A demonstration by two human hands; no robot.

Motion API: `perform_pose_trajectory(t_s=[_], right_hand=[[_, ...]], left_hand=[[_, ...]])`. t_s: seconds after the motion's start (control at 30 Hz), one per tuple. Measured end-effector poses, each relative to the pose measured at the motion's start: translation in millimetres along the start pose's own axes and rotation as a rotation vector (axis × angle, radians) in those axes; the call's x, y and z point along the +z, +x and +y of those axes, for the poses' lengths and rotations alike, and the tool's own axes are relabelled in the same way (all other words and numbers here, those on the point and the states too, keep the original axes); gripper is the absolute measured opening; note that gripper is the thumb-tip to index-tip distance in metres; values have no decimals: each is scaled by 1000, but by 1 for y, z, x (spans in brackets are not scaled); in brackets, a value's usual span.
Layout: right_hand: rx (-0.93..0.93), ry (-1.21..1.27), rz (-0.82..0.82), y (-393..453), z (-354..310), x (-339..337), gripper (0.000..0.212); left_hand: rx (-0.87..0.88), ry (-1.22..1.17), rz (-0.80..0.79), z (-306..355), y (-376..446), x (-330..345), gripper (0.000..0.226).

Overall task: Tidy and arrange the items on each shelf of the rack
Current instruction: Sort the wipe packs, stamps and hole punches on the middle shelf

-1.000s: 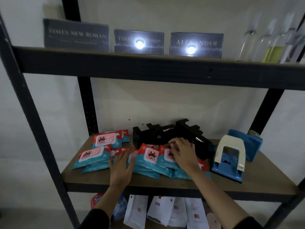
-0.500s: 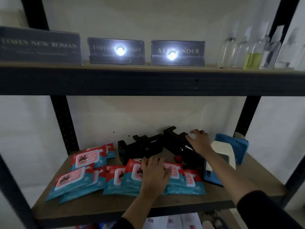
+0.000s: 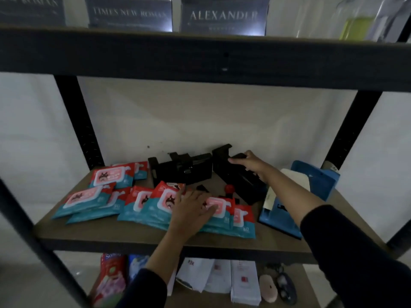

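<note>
While the left hand [image 3: 192, 210] lay flat and open on the wipes [image 3: 155, 203] spread along the front of the middle shelf [image 3: 133, 235], the right hand [image 3: 251, 164] reached further back and gripped the top of a black tool [image 3: 239, 176] at the rear. The wipes looked soft, light and slippery in their film packs, best gathered by their edges into a stack. That tool looked rigid and heavier, so a hold around its body seemed wise. A second black tool [image 3: 181, 168] stood just beside it, and a small red part [image 3: 229, 188] lay between tools and wipes. A blue punch [image 3: 282, 215] sat under the right forearm, crowding that side. Behind it stood a blue box [image 3: 318, 178]. Above, signs [image 3: 223, 15] lined the top shelf.
</note>
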State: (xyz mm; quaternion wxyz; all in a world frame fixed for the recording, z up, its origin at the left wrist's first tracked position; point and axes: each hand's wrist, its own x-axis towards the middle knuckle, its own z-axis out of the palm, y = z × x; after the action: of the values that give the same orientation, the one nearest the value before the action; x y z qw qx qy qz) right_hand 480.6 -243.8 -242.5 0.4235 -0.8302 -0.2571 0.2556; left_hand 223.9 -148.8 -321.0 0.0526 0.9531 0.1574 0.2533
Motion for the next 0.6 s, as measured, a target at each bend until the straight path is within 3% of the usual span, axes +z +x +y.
perform_pose_trajectory(t_s=[0.2, 0.33, 0.5, 0.6], right_hand=[[-75, -90, 20, -1, -21, 1, 50], [-89, -359, 104, 4, -26, -3, 59], [-79, -770, 164, -8, -30, 9, 46], [-115, -937, 166, -16, -30, 18, 49]], left_hand=[[-30, -23, -34, 1, -2, 1, 72], [-54, -1, -87, 3, -1, -2, 65], [-56, 2, -97, 2, -1, -1, 77], [-58, -1, -98, 2, -1, -1, 67]])
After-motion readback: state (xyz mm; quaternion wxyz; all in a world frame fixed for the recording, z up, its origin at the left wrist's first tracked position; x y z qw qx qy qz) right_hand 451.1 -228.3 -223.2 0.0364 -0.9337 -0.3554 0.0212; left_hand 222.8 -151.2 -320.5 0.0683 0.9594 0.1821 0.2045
